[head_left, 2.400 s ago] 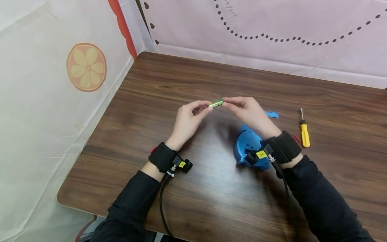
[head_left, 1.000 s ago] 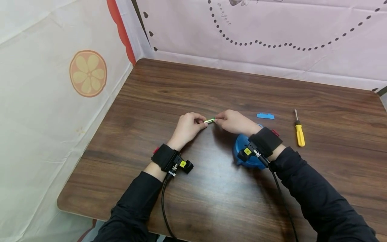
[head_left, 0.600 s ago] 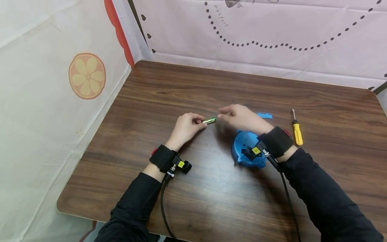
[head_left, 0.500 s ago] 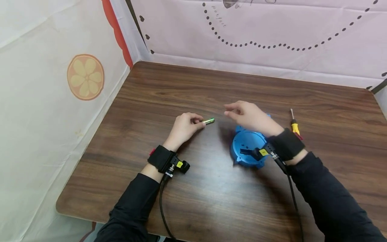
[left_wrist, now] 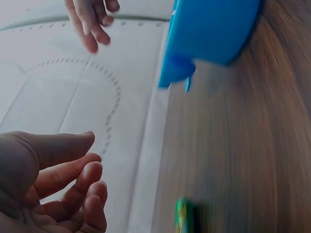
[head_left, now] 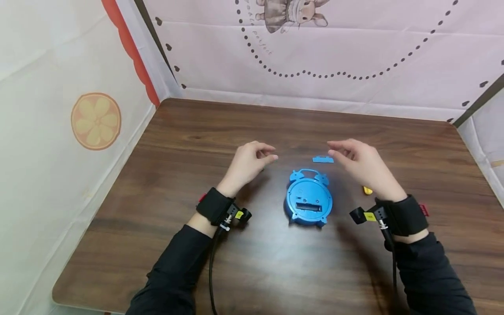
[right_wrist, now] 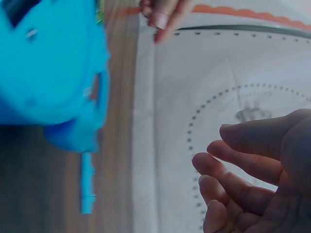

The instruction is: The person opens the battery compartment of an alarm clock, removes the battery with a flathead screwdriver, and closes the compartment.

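Note:
My left hand (head_left: 249,168), fingers loosely curved and holding nothing, hovers to the left of a blue alarm clock (head_left: 309,191). The clock lies on its front, its back turned up and its battery slot uncovered. A green and gold battery (left_wrist: 183,216) rests on the table below my left hand; in the head view that hand hides nearly all of it. On the clock's other side my right hand (head_left: 364,168) is raised, thumb and fingertips apart with nothing between them. Just left of its fingertips lies the blue battery cover (head_left: 323,160).
Under my right wrist shows the yellow handle of a screwdriver (head_left: 367,190), its remaining part hidden. The brown wooden table (head_left: 189,218) meets white printed cloth walls (head_left: 220,48) at the back and left. Black cables trail from both wrist cameras.
My left hand has let go of the battery, leaving it on the table. After releasing the battery's other end, my right hand moved right, uncovering the clock. The head view has shifted.

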A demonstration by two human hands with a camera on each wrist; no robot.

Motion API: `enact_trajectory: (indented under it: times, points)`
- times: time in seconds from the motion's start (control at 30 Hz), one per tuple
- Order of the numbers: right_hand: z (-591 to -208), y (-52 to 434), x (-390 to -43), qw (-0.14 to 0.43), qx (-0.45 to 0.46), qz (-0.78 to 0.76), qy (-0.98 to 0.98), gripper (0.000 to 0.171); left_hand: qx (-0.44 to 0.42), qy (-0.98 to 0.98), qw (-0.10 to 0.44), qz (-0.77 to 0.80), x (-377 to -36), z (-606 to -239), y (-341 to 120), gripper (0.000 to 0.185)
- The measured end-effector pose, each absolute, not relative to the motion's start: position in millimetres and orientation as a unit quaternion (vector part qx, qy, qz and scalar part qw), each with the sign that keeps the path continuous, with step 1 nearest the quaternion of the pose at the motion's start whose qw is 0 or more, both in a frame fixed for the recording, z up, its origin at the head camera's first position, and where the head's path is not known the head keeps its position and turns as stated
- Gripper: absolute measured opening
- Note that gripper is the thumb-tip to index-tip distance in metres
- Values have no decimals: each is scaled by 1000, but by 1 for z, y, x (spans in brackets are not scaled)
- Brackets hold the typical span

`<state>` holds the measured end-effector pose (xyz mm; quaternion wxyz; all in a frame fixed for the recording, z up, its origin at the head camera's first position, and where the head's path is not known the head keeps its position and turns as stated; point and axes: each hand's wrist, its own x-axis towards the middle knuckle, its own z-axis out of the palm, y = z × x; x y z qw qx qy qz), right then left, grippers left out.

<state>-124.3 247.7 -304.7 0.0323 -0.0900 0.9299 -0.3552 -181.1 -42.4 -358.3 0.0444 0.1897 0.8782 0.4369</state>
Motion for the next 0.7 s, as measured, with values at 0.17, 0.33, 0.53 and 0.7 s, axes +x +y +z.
enact_trajectory:
  times: [0.17, 0.33, 0.53, 0.7]
  points:
    - [-326, 257, -125, 60, -71, -371, 924, 45, 235, 873, 68, 422, -195, -367, -8, 30]
    - [-345, 272, -129, 89, -54, -365, 925, 46, 270, 877, 70, 391, -209, -387, 13, 23]
    - [-370, 286, -132, 113, -81, -322, 936, 42, 300, 890, 108, 325, -220, -399, 27, 22]
    - [-377, 285, -142, 94, -93, -281, 951, 46, 328, 885, 135, 301, -227, -397, 37, 35]
